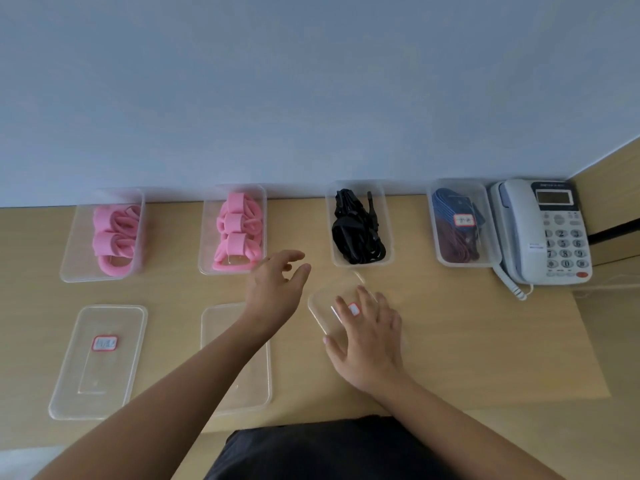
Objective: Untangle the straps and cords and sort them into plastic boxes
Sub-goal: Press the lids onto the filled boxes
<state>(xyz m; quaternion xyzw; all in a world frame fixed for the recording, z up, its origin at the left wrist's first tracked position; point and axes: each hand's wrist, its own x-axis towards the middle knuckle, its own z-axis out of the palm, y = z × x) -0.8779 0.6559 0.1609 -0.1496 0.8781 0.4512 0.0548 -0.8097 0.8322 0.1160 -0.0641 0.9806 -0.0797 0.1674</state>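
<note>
On the bench (450, 341), four clear boxes line the wall: two of pink straps (114, 237) (237, 230), one of black cords (358, 230), one lidded box (462, 223) by the telephone (543, 230). The left hand (273, 289) hovers with fingers spread and empty; the right hand (367, 337) lies flat on a loose lid (332, 303), fingers splayed, its grip pressing rather than clamping. That lid could skid or go on crooked over the bulging cords. The lid labels are too blurred to read, and the left arm hides part of the middle lid (221, 327).
</note>
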